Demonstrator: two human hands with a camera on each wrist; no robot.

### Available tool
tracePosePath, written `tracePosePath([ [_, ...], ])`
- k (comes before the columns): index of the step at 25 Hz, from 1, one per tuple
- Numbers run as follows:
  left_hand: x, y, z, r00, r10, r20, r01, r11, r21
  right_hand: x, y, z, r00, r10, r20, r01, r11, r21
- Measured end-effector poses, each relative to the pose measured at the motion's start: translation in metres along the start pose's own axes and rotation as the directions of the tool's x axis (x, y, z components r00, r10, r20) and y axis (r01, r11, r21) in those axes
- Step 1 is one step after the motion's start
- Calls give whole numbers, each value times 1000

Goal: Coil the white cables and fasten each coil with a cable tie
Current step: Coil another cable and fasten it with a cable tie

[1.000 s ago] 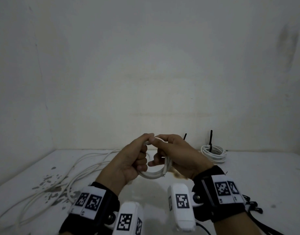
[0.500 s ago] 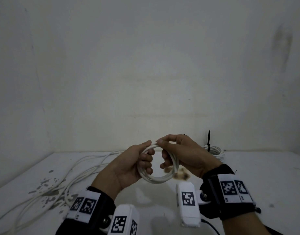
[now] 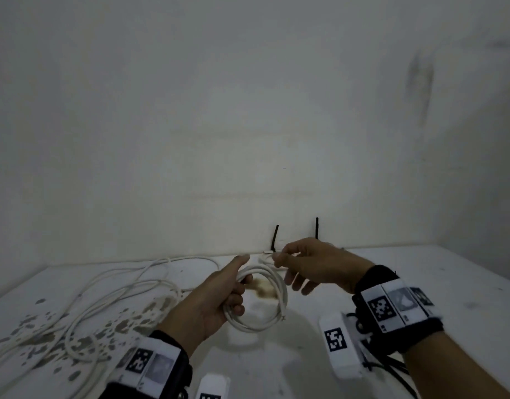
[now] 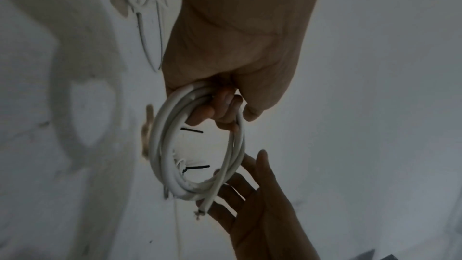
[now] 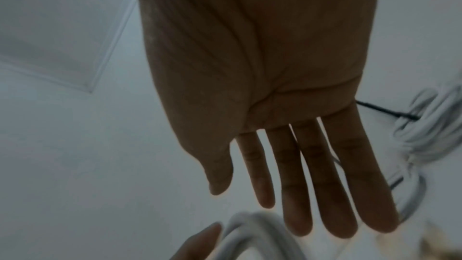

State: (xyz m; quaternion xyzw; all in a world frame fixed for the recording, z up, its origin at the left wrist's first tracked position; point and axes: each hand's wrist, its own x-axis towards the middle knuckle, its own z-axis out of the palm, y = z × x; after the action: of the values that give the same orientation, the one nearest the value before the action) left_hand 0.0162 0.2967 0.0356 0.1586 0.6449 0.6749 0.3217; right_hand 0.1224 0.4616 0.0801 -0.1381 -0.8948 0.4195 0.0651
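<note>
A white cable coil (image 3: 283,295) of several loops hangs in my left hand (image 3: 219,298), whose fingers curl through the ring while the thumb lies along its top. The left wrist view shows the coil (image 4: 160,145) gripped the same way, its frayed cut end (image 4: 198,213) sticking out at the bottom. My right hand (image 3: 314,263) hovers just right of the coil's top; in its own view the right hand (image 5: 262,86) has straight, spread fingers and holds nothing. Two black cable ties (image 3: 275,237) (image 3: 316,228) stand up from finished coils at the back wall, mostly hidden behind my right hand.
Loose white cables (image 3: 104,298) sprawl over the left half of the white table (image 3: 420,283), across patches of peeled paint. A brown stain (image 3: 262,289) shows through the coil. The tied coils (image 5: 422,137) lie right of my right hand. Walls close the back and both sides.
My right hand has let go of the coil's top, opened and drawn slightly to the right. The left hand keeps the coil, now lower and more face-on.
</note>
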Motion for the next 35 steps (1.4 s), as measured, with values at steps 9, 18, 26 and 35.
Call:
tracePosePath([
  [9,27,-23,61,999,-13,48,9,996,87,-55,69,-67,901,418,120,-256,733,-631],
  [18,33,-38,102,991,-76,108,68,995,73,-63,85,-29,925,376,57,-192,590,-784],
  [26,29,-43,125,991,-79,112,70,994,78,-70,93,-33,928,367,57,-232,693,-683],
  [35,29,-42,130,991,-71,117,63,995,72,-76,103,-38,924,380,-37,-347,795,-497],
])
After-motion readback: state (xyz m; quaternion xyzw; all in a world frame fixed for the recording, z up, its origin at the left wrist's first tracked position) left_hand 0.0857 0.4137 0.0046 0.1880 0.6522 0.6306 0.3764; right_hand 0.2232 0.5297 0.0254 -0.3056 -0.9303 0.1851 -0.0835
